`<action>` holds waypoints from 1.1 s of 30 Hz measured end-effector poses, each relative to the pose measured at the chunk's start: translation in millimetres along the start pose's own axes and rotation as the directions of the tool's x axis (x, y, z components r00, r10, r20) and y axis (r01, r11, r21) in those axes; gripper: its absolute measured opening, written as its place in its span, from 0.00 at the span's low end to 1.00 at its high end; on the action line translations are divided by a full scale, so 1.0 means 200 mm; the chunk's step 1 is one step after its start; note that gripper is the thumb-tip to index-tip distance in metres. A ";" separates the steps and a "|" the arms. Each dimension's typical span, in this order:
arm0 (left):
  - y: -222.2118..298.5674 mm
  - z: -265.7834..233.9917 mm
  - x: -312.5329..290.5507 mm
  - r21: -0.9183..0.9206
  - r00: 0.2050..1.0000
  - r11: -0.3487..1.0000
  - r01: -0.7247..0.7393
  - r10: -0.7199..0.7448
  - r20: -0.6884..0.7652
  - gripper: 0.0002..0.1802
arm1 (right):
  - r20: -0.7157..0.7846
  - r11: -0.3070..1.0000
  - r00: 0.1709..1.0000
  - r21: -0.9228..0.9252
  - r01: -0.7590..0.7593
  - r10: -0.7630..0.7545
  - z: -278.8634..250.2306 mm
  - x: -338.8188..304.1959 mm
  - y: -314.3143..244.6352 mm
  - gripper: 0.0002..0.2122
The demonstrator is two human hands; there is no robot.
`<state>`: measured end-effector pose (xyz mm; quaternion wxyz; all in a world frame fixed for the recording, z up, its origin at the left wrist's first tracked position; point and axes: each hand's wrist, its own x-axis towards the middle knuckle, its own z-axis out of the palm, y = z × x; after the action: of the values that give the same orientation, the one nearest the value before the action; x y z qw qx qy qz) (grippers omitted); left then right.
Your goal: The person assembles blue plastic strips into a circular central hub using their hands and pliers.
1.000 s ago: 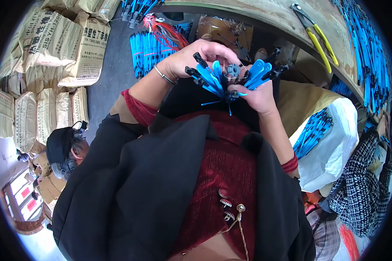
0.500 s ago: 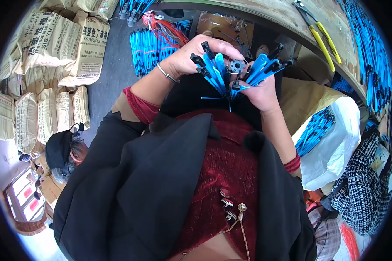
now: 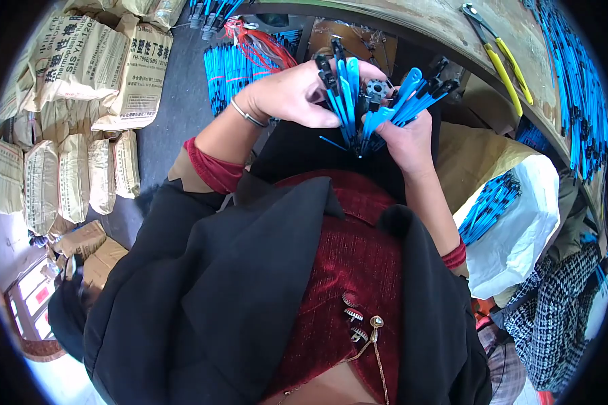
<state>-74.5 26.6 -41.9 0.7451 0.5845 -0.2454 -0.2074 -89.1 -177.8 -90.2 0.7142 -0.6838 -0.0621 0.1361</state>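
Between my hands an umbrella frame stands with its blue ribs (image 3: 350, 91) fanned out in two groups. The ribs have black end pieces and gather to a narrow tip at the lower end. In the gap between the groups sits a dark grey notched hub (image 3: 376, 88). My left hand (image 3: 292, 98) is curved round the left group, its thumb in front and its fingers partly hidden behind. My right hand (image 3: 411, 143) grips the right group from below, the thumb against the ribs near the hub.
A wooden bench (image 3: 412, 27) carries yellow-handled pliers (image 3: 503, 64) and a pile of blue ribs (image 3: 577, 88). More ribs lie in a white sack (image 3: 520, 216) at right. Left are rib bundles (image 3: 226, 74), red strands (image 3: 260, 44) and paper sacks (image 3: 88, 67). Other people are nearby.
The frame has turned slightly, its ribs standing more upright. My left thumb has come down to the front of the left ribs. At the left, a person in a dark cap has moved lower.
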 end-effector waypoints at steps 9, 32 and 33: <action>-0.10 0.10 0.04 0.181 0.960 0.983 0.002 0.049 -0.275 0.20 | 0.122 0.996 0.992 -0.081 0.025 -0.015 -0.08 -0.02 -0.04 0.15; -0.05 0.19 0.09 0.404 0.956 0.904 0.138 -0.015 -0.293 0.14 | 0.324 0.977 0.921 -0.064 -0.205 0.215 -0.24 0.05 -0.19 0.09; -0.05 0.18 0.09 0.402 0.957 0.905 0.137 -0.016 -0.289 0.14 | 0.319 0.976 0.922 -0.065 -0.207 0.217 -0.24 0.05 -0.19 0.09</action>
<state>-83.1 -14.9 -43.0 0.6210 0.7628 -0.1531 -0.0949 -62.9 -221.7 -55.7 0.6650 -0.6653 -0.1065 0.3222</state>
